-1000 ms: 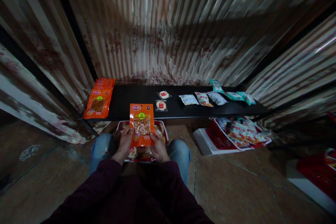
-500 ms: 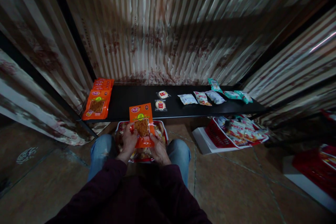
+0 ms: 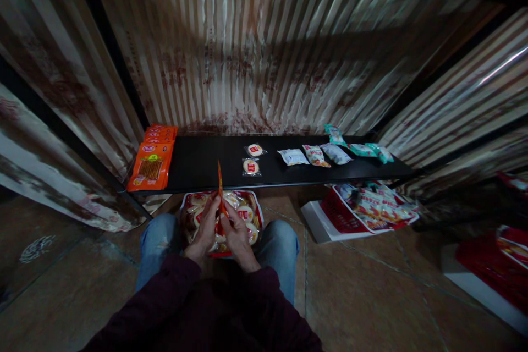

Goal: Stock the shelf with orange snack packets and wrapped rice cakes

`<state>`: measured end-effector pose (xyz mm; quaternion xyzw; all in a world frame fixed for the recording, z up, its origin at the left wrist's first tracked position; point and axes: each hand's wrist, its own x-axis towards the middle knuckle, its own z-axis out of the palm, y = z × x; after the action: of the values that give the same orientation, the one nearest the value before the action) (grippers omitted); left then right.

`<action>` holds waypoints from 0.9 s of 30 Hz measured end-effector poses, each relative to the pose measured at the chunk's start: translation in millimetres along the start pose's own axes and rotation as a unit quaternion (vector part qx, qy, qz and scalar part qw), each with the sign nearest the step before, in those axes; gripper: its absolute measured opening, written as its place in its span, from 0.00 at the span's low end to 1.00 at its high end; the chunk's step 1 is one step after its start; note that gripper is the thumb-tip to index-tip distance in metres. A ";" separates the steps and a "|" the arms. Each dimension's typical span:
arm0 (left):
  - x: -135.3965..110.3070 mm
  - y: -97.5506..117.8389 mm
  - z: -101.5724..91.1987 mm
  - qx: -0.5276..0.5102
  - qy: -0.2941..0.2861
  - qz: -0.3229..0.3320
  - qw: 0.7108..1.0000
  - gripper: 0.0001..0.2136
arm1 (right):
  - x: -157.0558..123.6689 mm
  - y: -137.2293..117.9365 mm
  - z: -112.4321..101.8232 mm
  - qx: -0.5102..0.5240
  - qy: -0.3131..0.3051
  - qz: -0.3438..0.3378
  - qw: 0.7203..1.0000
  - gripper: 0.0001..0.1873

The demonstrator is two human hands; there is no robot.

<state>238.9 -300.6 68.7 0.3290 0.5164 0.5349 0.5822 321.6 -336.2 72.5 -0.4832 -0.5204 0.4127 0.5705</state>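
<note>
Well, my left hand (image 3: 206,226) and right hand (image 3: 237,229) pinch the packet (image 3: 220,179) edge-on; a slack grip could drop it into the box (image 3: 259,213).

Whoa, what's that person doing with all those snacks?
A person pinches one orange packet, seen edge-on, between the left hand and right hand, above a red tray of round wrapped cakes at their knees. The black shelf ahead carries an orange stack at left, two round cakes in the middle, and pale and green packets at right.
</note>
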 end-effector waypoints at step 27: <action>1.0 30.4 -26.2 -0.237 -0.038 -0.197 0.951 0.21 | 0.3 14.9 -5.9 -0.182 0.067 -0.032 0.980 0.17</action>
<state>205.3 -297.7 90.3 0.0935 0.4068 0.5032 0.7567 327.9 -333.8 58.0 -0.5888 -0.5626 0.2586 0.5196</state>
